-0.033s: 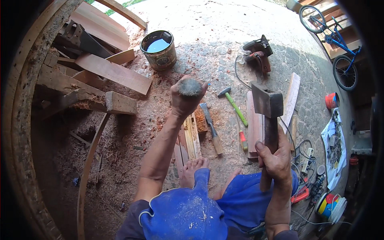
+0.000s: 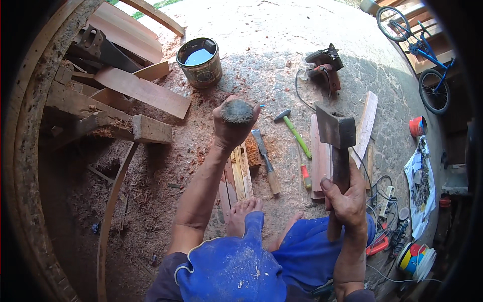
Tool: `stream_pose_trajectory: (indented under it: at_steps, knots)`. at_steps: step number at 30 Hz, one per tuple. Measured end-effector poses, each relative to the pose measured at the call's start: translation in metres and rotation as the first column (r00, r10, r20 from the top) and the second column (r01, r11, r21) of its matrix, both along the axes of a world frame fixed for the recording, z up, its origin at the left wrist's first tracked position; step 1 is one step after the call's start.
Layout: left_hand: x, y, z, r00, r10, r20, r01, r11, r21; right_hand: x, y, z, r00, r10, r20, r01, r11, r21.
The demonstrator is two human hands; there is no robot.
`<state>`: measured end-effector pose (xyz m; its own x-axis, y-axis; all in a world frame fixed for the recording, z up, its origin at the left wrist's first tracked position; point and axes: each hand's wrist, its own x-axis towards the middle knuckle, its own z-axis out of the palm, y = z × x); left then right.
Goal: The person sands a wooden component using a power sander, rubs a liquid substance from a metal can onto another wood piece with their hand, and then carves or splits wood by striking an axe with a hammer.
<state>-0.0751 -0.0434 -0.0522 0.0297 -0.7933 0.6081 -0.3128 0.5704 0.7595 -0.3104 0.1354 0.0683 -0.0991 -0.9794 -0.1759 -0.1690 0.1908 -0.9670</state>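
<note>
From left to right: loose planks (image 2: 143, 90) lay at far left beside a tin bucket (image 2: 200, 61) of dark liquid. The left hand (image 2: 232, 126) was closed around a grey, rounded stick end (image 2: 237, 110), raised over short wooden slats (image 2: 236, 176). A chisel (image 2: 266, 161) and a green-handled hammer (image 2: 293, 131) lay just right. The right hand (image 2: 346, 199) gripped the handle of an upright hatchet (image 2: 336, 132), near right.
</note>
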Motion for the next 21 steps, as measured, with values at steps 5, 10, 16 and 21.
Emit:
stream_pose_trajectory:
  at_steps: [5, 10, 16, 21]
  knots:
    - [0.004, 0.01, 0.006, 0.989, 0.045, -0.142, -0.016, 0.98, 0.199, 0.0, 0.0, 0.001, 1.0, 0.003, -0.021, -0.002, 0.999, 0.047]
    - [0.001, 0.01, -0.006, 0.981, 0.032, -0.189, -0.003, 0.988, 0.155, 0.002, 0.0, 0.0, 1.0, -0.004, -0.027, 0.006, 0.998, 0.056]
    - [0.004, 0.009, -0.007, 0.964, 0.033, -0.264, 0.05, 0.951, 0.304, 0.003, -0.001, 0.001, 0.999, -0.004, -0.04, 0.007, 0.998, 0.067]
    - [0.005, 0.006, -0.012, 0.954, 0.017, -0.299, 0.068, 0.961, 0.269, 0.004, -0.002, 0.0, 1.0, -0.006, -0.026, 0.008, 0.997, 0.075]
